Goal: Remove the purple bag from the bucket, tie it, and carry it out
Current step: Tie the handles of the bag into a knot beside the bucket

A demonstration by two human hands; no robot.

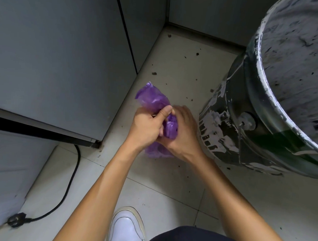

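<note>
Head view, looking down at a speckled tile floor (169, 190). Left hand (145, 128) closing in a fist around the purple bag (152, 99), thumb pressing across the gathered plastic at the top. Right hand (183, 134) gripping the same bag from the 3 o'clock side, fingers curling over the bunched middle. Both hands meeting knuckle to knuckle just left of frame centre, squeezing the plastic between them. Loose end of the bag fanning out toward 11 o'clock from the hands, another crumpled part showing below the wrists at 6 o'clock. Whether a knot is formed: cannot tell, the fingers hiding that part. Bag sitting wholly outside the bucket, held above the floor.

Paint-streaked dark bucket (245, 127) standing at 3 o'clock from the hands, near but apart from the right hand, its rim and grey stained inside filling the frame toward 1 o'clock. Grey cabinet (57, 61) taking up the 9 to 11 o'clock area. Black power cord (73, 175) trailing from under the cabinet toward 7 o'clock, ending in a plug (16, 220) lying on the floor. White shoe (127, 228) resting at 6 o'clock, beside dark trouser fabric (195, 238).
</note>
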